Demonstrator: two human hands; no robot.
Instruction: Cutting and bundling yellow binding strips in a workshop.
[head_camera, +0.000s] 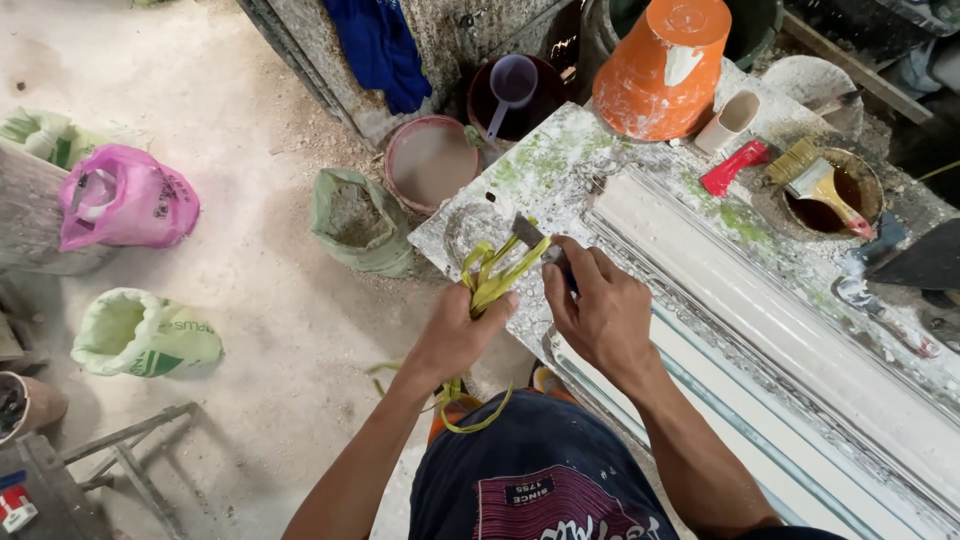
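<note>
Beside the long white mould (760, 300) on the bench (560, 160), the left hand (460, 335) grasps yellow-green straps (495, 270), while the right hand (600, 310) clenches a half-hidden blade (530, 233); a bowl (835, 190) holds a brush (815, 180).

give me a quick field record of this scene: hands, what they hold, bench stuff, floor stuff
left hand: grips a bundle of yellow-green strips
right hand: holds a small blade tool against the strips
bench: long white moulding, upturned orange bucket, paintbrush over a bowl of brown liquid, red tool
floor: pink bag, green sacks
</note>
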